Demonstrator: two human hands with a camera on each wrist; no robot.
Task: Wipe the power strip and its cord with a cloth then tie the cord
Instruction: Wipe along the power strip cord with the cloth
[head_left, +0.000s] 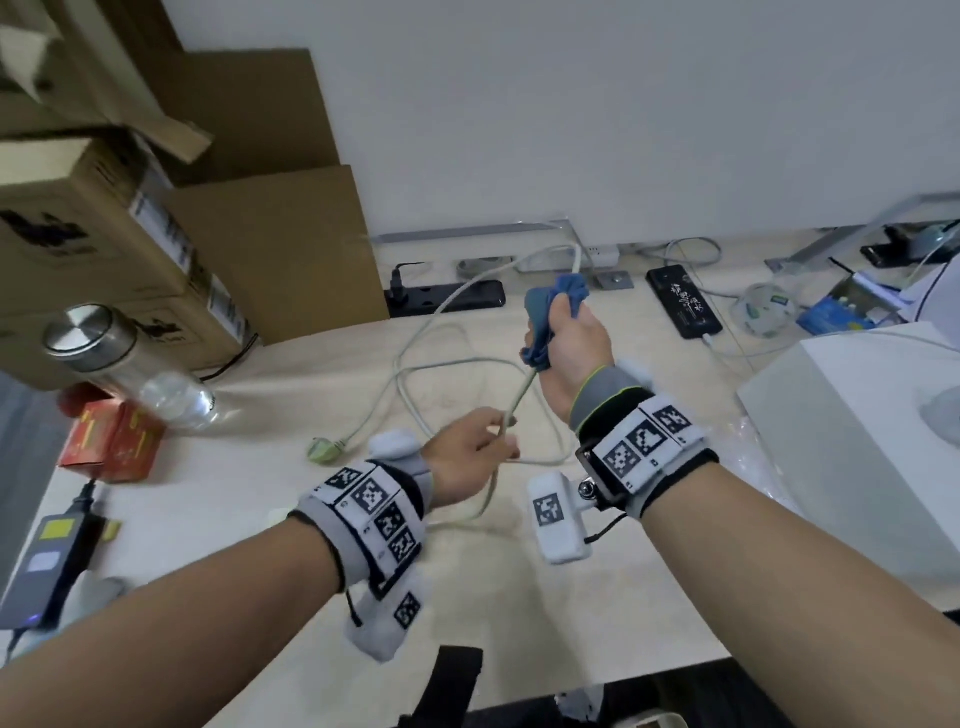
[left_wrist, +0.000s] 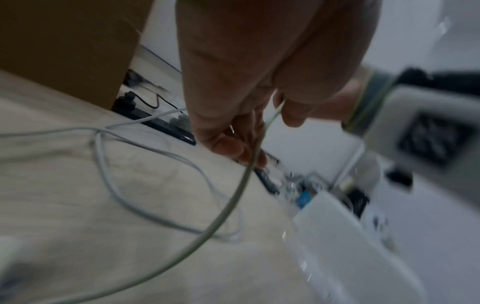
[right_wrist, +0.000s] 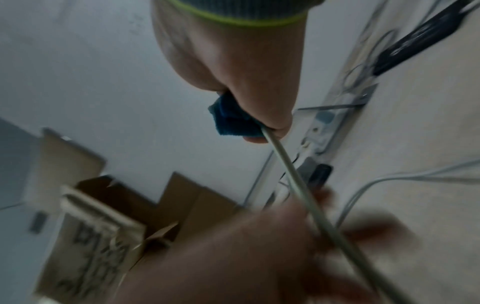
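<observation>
Cord is held taut above the table: pinched by left hand as anchor, wrapped in blue cloth fisted by right hand for wiping.

Both forearms reach forward into the head view, bare to the wrists, each carrying a band of black-and-white marker tiles and a small white camera block. Left hand sits lower and nearer, knuckles up, thumb and fingertips pinched on the cord, which exits below the palm. Right hand is raised higher and further forward, wrist cocked, fist clenched around a bunched blue cloth wrapped on the same cord; the span between the two hands runs straight.
</observation>
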